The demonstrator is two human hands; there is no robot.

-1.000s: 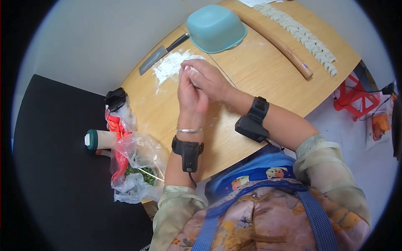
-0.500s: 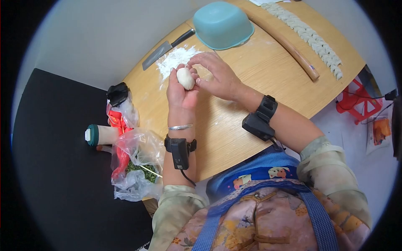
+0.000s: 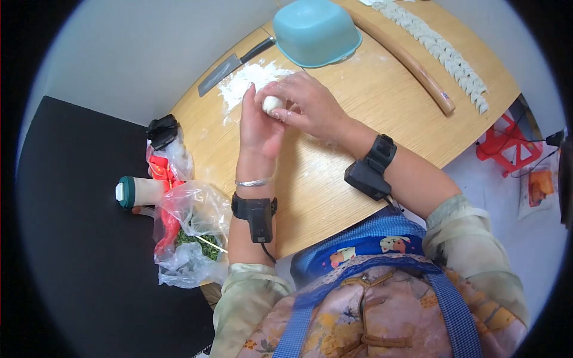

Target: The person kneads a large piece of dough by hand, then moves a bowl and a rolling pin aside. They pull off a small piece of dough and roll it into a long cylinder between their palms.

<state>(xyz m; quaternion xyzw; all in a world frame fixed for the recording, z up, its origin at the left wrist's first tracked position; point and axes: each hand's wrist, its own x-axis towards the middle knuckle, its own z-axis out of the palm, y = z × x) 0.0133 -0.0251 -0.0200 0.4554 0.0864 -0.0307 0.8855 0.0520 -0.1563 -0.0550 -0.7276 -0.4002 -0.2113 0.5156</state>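
Note:
A smooth white lump of dough [image 3: 273, 105] sits between my two hands, above the near edge of a patch of white flour [image 3: 246, 82]. My left hand [image 3: 260, 122] is palm up under the dough, its thumb raised and its fingers curled behind the lump. From the right, my right hand [image 3: 310, 106] closes its thumb and fingers on the dough. Beyond the flour lies a cleaver [image 3: 225, 73] with a black handle. An upturned light-blue basin [image 3: 316, 33] stands behind my hands.
A long wooden rolling pin [image 3: 412, 62] and rows of shaped dough pieces [image 3: 439, 48] lie on the wooden table [image 3: 382, 113]. Plastic bags [image 3: 191, 209] with greens and a green-lidded bottle [image 3: 143, 192] are at the left. A red stool [image 3: 507, 146] stands at the right.
My right hand has moved left and its fingers have closed on the dough. The dough has shifted slightly right and is more covered.

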